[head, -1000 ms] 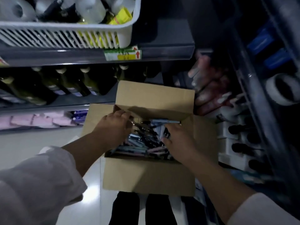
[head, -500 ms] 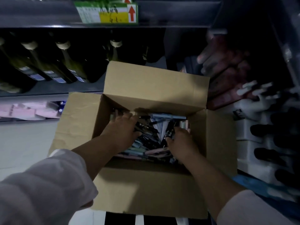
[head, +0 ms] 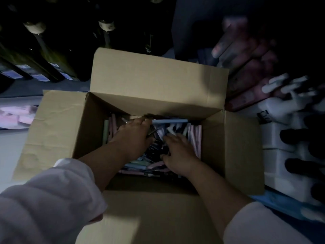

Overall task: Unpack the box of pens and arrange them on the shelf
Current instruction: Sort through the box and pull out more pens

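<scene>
Dim light, view straight down into the open cardboard box (head: 158, 76). All four flaps are folded out, the far one standing up.

The pens (head: 194, 138) are inside the box: a loose, mixed heap across the bottom, pink, pale green, blue and dark barrels lying at all angles. A few pink ones lean against the right wall and a few more against the left. One light blue pen (head: 169, 121) lies crosswise on top near the far wall.

Your left hand (head: 133, 136) is down in the heap at the far left, back of the hand up. The fingers are bent into the pens beside the blue one, tips buried. Cannot tell if they have closed on anything.

Your right hand (head: 179, 155) rests on the heap just right of it, the two close but apart. Its fingers lie fairly straight and a little spread, flat on the pens, gripping nothing that shows.

Both white sleeves (head: 44, 199) are pushed up the forearms.

Around the box:
- dark glass bottles (head: 52, 57) in a row beyond the far left corner
- pink packets (head: 14, 115) to the left
- white bottles with dark caps (head: 277, 138) close on the right, blurred
</scene>
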`<state>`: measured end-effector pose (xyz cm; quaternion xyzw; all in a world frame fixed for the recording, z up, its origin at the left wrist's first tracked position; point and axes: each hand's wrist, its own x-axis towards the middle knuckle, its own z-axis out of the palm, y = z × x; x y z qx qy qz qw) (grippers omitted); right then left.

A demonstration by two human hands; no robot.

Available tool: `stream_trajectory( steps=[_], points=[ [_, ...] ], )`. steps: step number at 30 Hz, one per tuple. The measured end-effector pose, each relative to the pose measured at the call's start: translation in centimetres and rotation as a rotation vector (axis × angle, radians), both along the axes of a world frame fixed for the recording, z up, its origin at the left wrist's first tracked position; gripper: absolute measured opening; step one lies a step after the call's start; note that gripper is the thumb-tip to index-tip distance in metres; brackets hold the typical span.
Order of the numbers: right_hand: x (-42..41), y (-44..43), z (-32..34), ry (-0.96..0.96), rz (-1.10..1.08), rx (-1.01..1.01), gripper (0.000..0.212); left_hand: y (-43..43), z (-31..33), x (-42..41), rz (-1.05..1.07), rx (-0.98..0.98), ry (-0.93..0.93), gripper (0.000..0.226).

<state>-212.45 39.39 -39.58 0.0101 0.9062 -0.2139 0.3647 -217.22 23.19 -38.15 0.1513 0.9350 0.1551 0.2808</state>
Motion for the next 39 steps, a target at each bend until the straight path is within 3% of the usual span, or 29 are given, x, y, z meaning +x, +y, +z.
stream_trajectory(
  steps=[4,7,11,13,17,22,25,28,34,36,39],
  points=[
    [0.1,-0.4,0.9,0.094,-0.190,-0.286,0.042,0.2,0.0,0.0,-0.001,-0.010,0.012,0.064],
    [-0.2,0.1,0.7,0.223,-0.312,-0.067,0.045,0.2,-0.2,-0.1,-0.003,-0.017,0.032,0.063],
    [-0.5,0.4,-0.1,0.030,-0.243,0.097,0.055,0.3,-0.6,-0.2,-0.013,-0.025,0.040,0.062],
    [-0.4,0.7,-0.1,-0.001,-0.151,0.018,0.055,0.4,-1.1,-0.4,-0.020,-0.022,0.046,0.061],
    [-0.6,1.7,0.4,-0.096,-0.265,-0.287,0.048,0.8,-1.5,-0.8,-0.034,-0.046,0.040,0.062],
    [-1.2,2.0,-0.4,0.155,-0.575,-0.210,0.042,1.9,-2.4,-1.9,-0.082,-0.058,0.068,0.061],
    [-1.8,2.0,-0.6,0.009,-0.562,-0.170,0.053,2.2,-3.1,-2.4,-0.102,-0.102,0.024,0.065],
    [-1.6,1.5,-0.6,-0.140,-0.439,-0.286,0.064,2.5,-3.4,-2.4,-0.089,-0.181,-0.008,0.055],
    [-1.9,1.3,0.1,-0.311,-0.330,-0.482,0.056,1.2,-2.5,-2.8,-0.044,-0.318,0.009,0.040],
    [-1.8,1.3,0.0,-0.259,-0.368,-0.482,0.047,1.2,-2.6,-3.0,0.003,-0.301,0.070,0.032],
    [-1.7,1.7,-0.7,0.033,-0.601,-0.271,0.038,2.0,-3.2,-3.2,0.149,-0.122,0.073,0.032]
  ],
)
